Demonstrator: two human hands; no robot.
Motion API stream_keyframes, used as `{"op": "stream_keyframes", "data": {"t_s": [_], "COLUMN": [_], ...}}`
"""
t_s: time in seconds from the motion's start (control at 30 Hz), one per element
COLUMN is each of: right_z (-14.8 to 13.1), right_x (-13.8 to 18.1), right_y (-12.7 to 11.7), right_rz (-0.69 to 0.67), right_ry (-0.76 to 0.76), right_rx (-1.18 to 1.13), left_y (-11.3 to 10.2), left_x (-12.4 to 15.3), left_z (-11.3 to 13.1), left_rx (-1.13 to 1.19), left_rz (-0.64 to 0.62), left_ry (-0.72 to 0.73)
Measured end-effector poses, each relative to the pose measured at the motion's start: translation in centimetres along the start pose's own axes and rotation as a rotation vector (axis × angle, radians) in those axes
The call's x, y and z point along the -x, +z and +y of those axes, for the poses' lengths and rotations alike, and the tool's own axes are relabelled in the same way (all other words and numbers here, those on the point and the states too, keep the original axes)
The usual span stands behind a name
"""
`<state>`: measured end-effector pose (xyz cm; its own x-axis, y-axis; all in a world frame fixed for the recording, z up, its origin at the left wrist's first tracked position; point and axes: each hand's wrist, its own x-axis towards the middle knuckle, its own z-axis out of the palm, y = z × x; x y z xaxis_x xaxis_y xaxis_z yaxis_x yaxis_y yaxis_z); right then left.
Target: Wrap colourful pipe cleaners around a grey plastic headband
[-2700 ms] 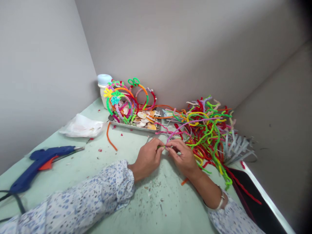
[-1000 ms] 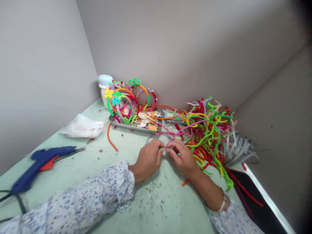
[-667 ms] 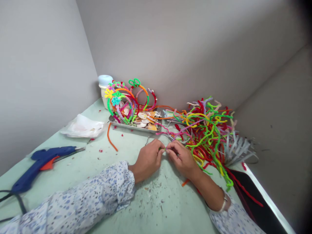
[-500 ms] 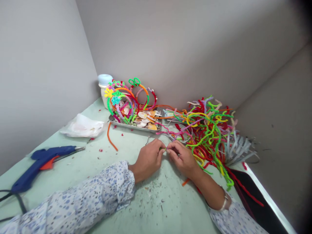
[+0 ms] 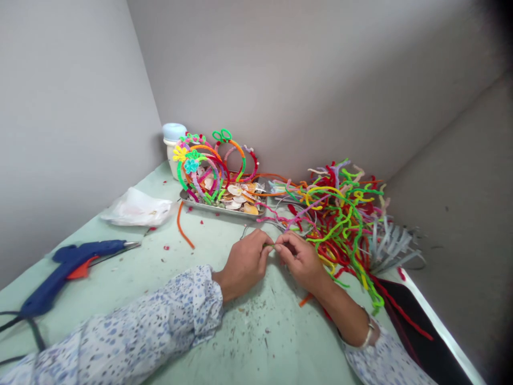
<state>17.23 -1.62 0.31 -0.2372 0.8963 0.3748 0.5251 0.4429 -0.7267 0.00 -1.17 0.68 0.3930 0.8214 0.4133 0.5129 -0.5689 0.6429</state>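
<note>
My left hand (image 5: 247, 262) and my right hand (image 5: 301, 260) meet fingertip to fingertip above the table, both closed in a pinch. Between them shows a tiny green piece (image 5: 271, 246), apparently a bit of pipe cleaner; the fingers hide most of it. Just beyond the hands, thin grey wire (image 5: 274, 226) lies in loops. To the right of my right hand is a tangled heap of colourful pipe cleaners (image 5: 340, 214).
A metal tray (image 5: 224, 209) holds shells, with several pipe-cleaner-wrapped headbands (image 5: 242, 160) standing in it. Left are a blue glue gun (image 5: 76, 262), a white plastic bag (image 5: 138, 207) and a lidded jar (image 5: 173, 149). Grey strips (image 5: 395, 243) and a dark flat object (image 5: 420, 342) lie right.
Both hands stay nearly in place, still pinching. The fingertips have moved very slightly apart, and a little more of the green piece shows between them.
</note>
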Motion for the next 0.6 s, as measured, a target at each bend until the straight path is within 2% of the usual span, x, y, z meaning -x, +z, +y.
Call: {"op": "stream_keyframes", "data": {"t_s": [0.27,0.6], "right_z": [0.36,-0.15], "right_x": [0.15,0.02], "right_y": [0.02,0.27], "right_rz": [-0.047,0.067], "right_ry": [0.036,-0.076], "right_rx": [-0.013,0.044], "left_y": [0.03,-0.04], "left_x": [0.02,0.01], "left_z": [-0.01,0.01], "left_rx": [-0.008,0.012], "left_rz": [-0.010,0.010], "left_ry": [0.003,-0.012]}}
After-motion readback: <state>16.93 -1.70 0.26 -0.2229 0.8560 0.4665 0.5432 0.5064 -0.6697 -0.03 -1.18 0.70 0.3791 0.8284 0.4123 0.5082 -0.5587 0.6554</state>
